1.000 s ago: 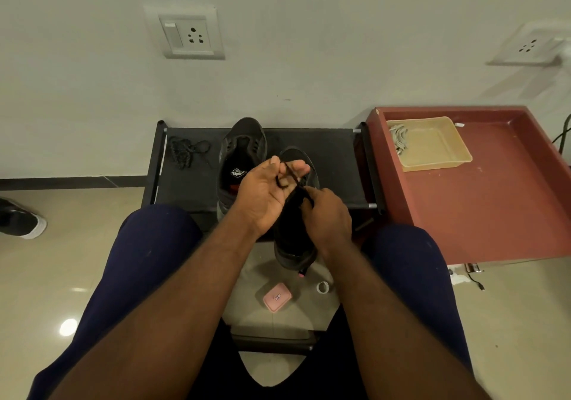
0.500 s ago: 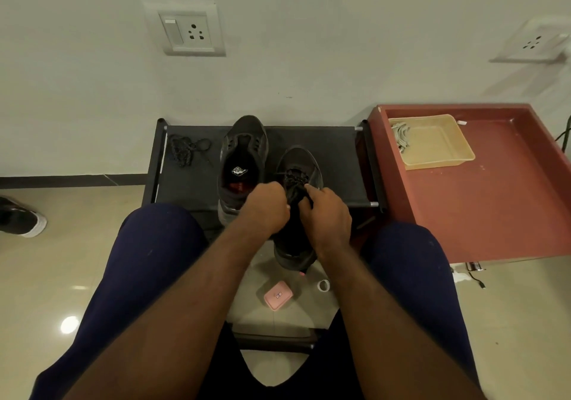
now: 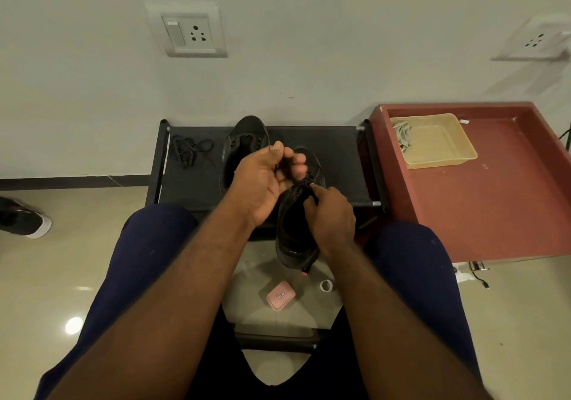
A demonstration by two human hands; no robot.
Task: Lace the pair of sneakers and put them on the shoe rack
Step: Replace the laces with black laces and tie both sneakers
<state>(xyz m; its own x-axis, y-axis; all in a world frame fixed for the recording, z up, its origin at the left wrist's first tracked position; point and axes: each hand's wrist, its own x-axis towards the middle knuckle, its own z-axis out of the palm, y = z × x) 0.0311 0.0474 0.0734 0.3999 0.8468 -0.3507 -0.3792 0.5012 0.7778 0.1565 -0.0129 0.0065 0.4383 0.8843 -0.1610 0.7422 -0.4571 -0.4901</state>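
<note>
Now the left hand [image 3: 262,183] has risen off the sneaker [image 3: 292,239], fingers curled round the lace [image 3: 305,180], drawing it taut — another eyelet threaded, I judge. The right hand [image 3: 332,217] pinches the lace at the eyelets; the sneaker hangs before the shoe rack [image 3: 336,158].

All black: near sneaker [image 3: 293,235], far sneaker [image 3: 244,140], the lace [image 3: 306,180] in the near one, the loose lace [image 3: 188,150]. Shoe rack [image 3: 336,158] black, silver rod ends. Table [image 3: 494,208] dull red; tray [image 3: 438,146] pale yellow, grey laces [image 3: 403,132] inside. Floor [image 3: 77,269] glossy beige, wall [image 3: 309,44] off-white, socket [image 3: 190,33] white. Trousers [image 3: 148,260] navy. Small case [image 3: 280,295] pink, ring [image 3: 326,285] white. Shoe at far left [image 3: 24,218] black, white sole.
</note>
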